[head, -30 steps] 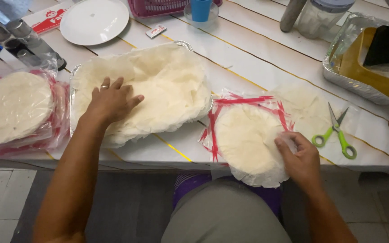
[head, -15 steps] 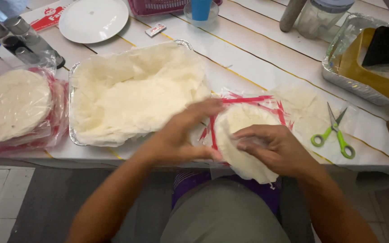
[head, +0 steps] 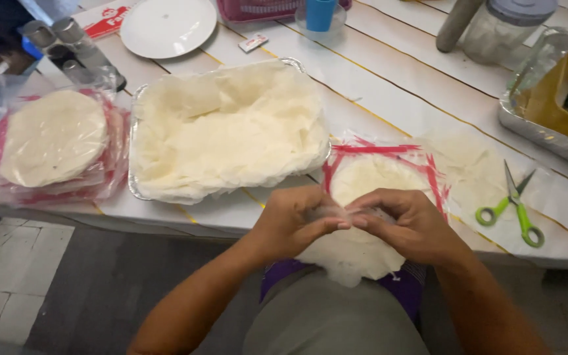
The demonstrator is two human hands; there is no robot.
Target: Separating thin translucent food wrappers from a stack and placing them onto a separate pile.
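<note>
Both hands meet at the table's near edge, over the opened wrapper pack point(head: 376, 172). The left hand point(head: 292, 222) and right hand point(head: 410, 225) each pinch the edge of a thin round sheet point(head: 353, 253) between thumb and fingertips, fingertips touching at the centre. The sheet droops over the table point(head: 389, 85) edge toward the lap. Just left of the hands sits a foil tray point(head: 226, 131) lined with sheets. Farther left lies a sealed pack point(head: 50, 146). Green scissors point(head: 515, 205) lie right of the open pack. A white plate point(head: 167, 26) sits at the far side.
</note>
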